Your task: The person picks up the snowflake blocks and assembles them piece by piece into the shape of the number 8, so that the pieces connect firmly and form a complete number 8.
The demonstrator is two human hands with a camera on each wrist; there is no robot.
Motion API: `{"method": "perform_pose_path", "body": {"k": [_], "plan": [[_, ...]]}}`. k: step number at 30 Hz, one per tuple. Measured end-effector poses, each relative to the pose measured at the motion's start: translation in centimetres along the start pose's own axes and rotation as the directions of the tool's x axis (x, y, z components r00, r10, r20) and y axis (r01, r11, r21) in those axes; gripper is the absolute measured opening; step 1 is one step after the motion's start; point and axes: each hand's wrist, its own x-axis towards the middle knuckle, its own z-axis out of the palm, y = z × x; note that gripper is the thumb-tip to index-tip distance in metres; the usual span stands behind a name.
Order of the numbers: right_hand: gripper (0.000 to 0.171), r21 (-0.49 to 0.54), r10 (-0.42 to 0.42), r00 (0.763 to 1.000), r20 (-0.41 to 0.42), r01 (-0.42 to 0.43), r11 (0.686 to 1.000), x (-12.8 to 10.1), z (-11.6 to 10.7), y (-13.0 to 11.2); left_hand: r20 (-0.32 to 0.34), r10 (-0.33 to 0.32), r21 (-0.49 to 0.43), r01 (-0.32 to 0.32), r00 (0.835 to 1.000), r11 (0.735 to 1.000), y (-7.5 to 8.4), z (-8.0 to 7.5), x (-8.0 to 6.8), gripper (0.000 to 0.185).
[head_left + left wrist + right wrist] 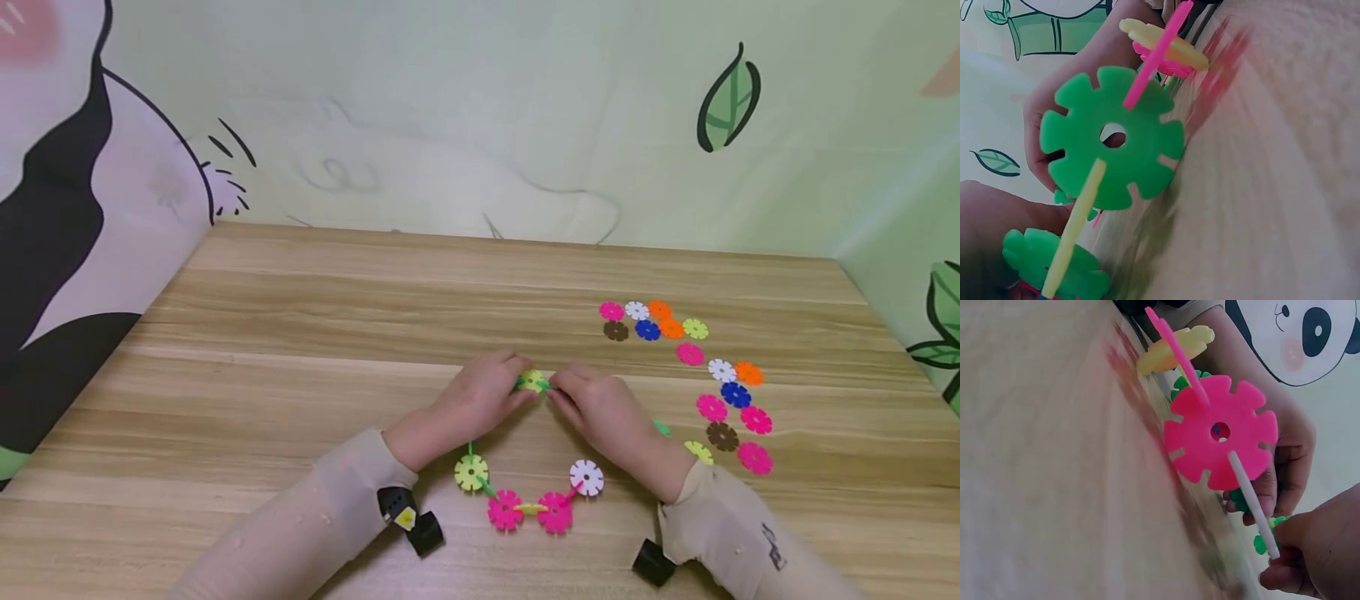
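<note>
A ring of interlocked plastic snowflake discs (525, 500) lies on the wooden table (300, 333). Its near side shows a yellow-green, two pink and a white disc. At the ring's far side both hands meet on a yellow-green disc (532, 381). My left hand (483, 400) pinches it from the left, my right hand (592, 404) from the right. The left wrist view shows a green disc (1113, 137) of the chain up close with the other hand behind. In the right wrist view a pink disc (1219, 434) fills the middle, and fingers (1285, 572) pinch a green piece.
Loose discs in pink, white, orange, blue, brown and yellow-green lie in a curved scatter (705, 383) right of the hands. Printed cloth walls close in the table at the back and both sides. Black wrist cameras (412, 517) sit on both sleeves.
</note>
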Motion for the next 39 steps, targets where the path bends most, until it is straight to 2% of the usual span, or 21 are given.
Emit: {"method": "perform_pose_path", "body": {"k": [5, 13, 18, 28, 32, 36, 39], "plan": [[0.007, 0.018, 0.045, 0.999, -0.018, -0.044, 0.999, 0.0, 0.3, -0.1, 0.006, -0.003, 0.016, 0.003, 1.000, 1.000, 0.0, 0.0, 0.0, 0.040], [0.007, 0.040, 0.111, 0.994, -0.010, -0.111, 0.993, 0.1, 0.2, -0.3, -0.019, 0.008, -0.014, -0.008, 1.000, 1.000, 0.1, -0.1, -0.1, 0.040], [0.008, 0.057, 0.129, 0.991, 0.032, -0.131, 0.990, 0.4, -0.2, -0.1, 0.009, -0.013, -0.028, 0.013, 1.000, 1.000, -0.1, -0.4, 0.1, 0.040], [0.011, 0.054, 0.157, 0.975, 0.160, -0.168, 0.984, 0.7, -0.8, 0.9, 0.037, -0.020, 0.042, 0.018, 0.999, 0.999, -0.4, -1.0, 0.3, 0.036], [0.011, 0.075, 0.142, 0.970, 0.197, -0.160, 0.984, 0.8, -0.9, 1.3, 0.033, 0.010, 0.006, -0.010, 0.999, 1.000, -0.4, -0.8, 0.4, 0.036], [0.013, 0.116, 0.164, 0.960, 0.225, -0.194, 0.974, 0.9, -1.0, 1.4, 0.028, 0.056, -0.037, -0.054, 0.998, 0.998, -0.3, -0.4, 0.5, 0.035], [0.014, 0.158, 0.192, 0.952, 0.240, -0.233, 0.959, 1.0, -1.3, 1.6, 0.026, 0.048, -0.042, -0.047, 0.998, 0.998, -0.2, -0.1, 0.5, 0.033]]}}
